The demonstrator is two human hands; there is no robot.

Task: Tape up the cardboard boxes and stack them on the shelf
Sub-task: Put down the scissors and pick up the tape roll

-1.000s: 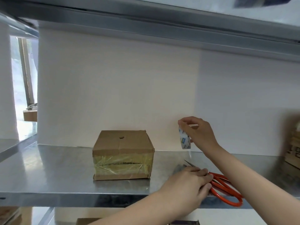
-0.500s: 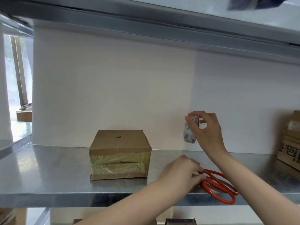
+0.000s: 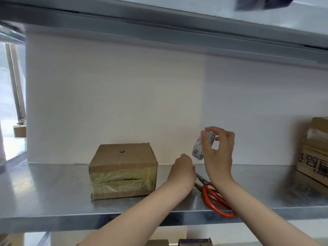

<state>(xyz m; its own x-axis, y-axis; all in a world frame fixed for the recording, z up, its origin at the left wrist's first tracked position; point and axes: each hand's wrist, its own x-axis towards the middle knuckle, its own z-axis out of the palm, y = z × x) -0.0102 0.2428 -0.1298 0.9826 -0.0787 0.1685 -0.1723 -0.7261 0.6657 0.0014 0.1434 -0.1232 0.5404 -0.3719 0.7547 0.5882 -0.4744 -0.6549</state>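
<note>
A cardboard box (image 3: 122, 167) with clear tape across its front stands on the metal shelf (image 3: 53, 197), left of centre. My right hand (image 3: 219, 153) pinches a small roll of tape (image 3: 197, 150) and holds it above the shelf, right of the box. My left hand (image 3: 182, 172) hovers low between the box and the roll, its back to the camera, with nothing visible in it. Orange-handled scissors (image 3: 215, 199) lie flat on the shelf near the front edge. Their blades point toward my left hand.
A stack of printed cardboard boxes (image 3: 316, 157) stands at the shelf's right end. The upper shelf (image 3: 159, 27) hangs overhead and a white wall closes the back. Tops of more boxes (image 3: 195, 243) show on the level below.
My left hand has lifted off the scissors and moved back toward the box. My right hand has tilted the tape roll and kept it raised. The scissors stay on the shelf.
</note>
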